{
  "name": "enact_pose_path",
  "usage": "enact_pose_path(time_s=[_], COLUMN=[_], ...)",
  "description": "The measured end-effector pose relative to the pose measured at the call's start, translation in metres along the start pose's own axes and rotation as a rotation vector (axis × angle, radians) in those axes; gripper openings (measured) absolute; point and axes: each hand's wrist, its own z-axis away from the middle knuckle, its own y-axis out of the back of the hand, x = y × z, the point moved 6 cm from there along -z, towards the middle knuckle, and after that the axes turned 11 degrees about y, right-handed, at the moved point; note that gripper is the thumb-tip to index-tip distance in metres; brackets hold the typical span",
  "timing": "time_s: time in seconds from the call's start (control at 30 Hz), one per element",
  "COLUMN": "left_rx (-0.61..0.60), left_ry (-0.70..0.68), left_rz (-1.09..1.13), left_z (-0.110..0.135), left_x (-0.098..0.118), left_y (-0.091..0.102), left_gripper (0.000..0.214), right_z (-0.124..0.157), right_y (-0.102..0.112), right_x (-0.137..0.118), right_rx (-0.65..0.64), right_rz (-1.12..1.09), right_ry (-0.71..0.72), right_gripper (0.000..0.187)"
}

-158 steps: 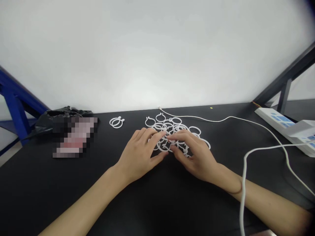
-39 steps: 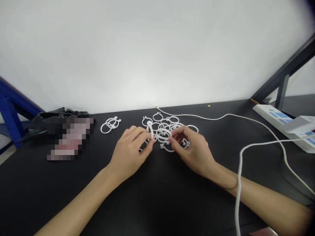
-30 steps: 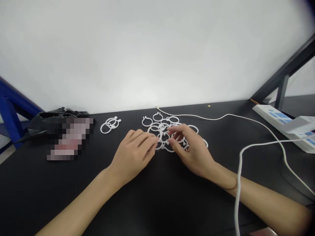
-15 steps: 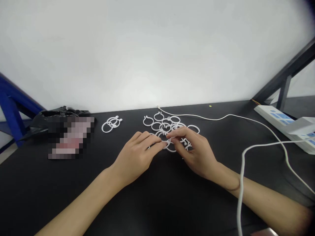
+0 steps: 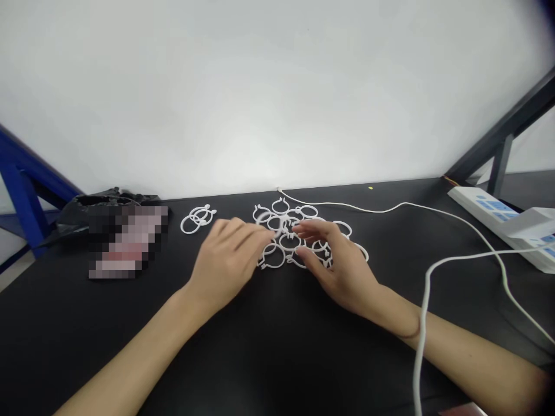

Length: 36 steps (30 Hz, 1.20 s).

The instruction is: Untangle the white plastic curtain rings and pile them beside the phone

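Observation:
A white plastic ring (image 5: pixel 261 216), blurred by motion, is pinched at the fingertips of my left hand (image 5: pixel 229 254), raised over the left side of a pile. The pile is made of similar white rings (image 5: pixel 289 241), several with small knobbed or split ends, lying loose and overlapping on the black table (image 5: pixel 277 346). My right hand (image 5: pixel 340 260) hovers at the pile's right side, its thumb and fingers apart with nothing between them. Its palm hides some of the rings. Farther left, a small cluster of white rings (image 5: pixel 200 217) lies by itself.
At the left edge are a crumpled black plastic bag (image 5: pixel 99 208) and a pixelated pinkish item (image 5: pixel 130 242). A white cable (image 5: pixel 427 306) crosses in front of my right forearm. A white power strip (image 5: pixel 498 214) lies at the right. A pale wall (image 5: pixel 277 98) stands behind.
My left hand has moved left and up, away from my right hand, carrying a ring. The right hand's thumb and fingers have spread apart, baring more of the pile.

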Motion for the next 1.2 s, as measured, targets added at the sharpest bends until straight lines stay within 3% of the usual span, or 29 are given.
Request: enact_pose_path(time_s=[0.13,0.23,0.4,0.53,0.63,0.77,0.9,1.07,1.2], left_rx=[0.010,0.002,-0.012,-0.030,-0.051,-0.212,-0.348,-0.417,-0.361], left_ry=[0.259,0.294,0.324,0.345,0.332,0.298,0.366,0.389,0.437], left_rz=[-0.294,-0.399,-0.434,-0.416,-0.308,0.140,0.381,0.459,0.453], left_z=[0.000,0.007,0.018,0.013,0.004,-0.002,0.002,0.008,0.007], left_x=[-0.058,-0.091,-0.113,-0.106,-0.085,-0.042,-0.015,-0.007,-0.009], left_y=[0.001,0.002,0.009,0.007,0.001,-0.011,-0.016,-0.020,-0.019], left_gripper=[0.010,0.014,0.020,0.025,0.025,0.031,0.047,0.065,0.055], right_z=[0.000,0.003,0.005,0.002,-0.001,-0.002,-0.003,-0.004,-0.004], right_y=[-0.015,-0.025,-0.029,-0.024,-0.016,-0.006,-0.002,-0.002,-0.004], right_x=[-0.014,-0.019,-0.020,-0.022,-0.022,-0.022,-0.024,-0.026,-0.027], right_rx=[-0.220,-0.340,-0.354,-0.295,-0.188,-0.065,-0.051,-0.065,-0.103], right_rz=[0.115,0.169,0.168,0.099,0.032,-0.048,-0.122,-0.227,-0.300], right_ry=[0.257,0.352,0.383,0.358,0.313,0.286,0.265,0.220,0.197], right_gripper=[0.015,0.014,0.017,0.016,0.020,0.024,0.027,0.027,0.029])
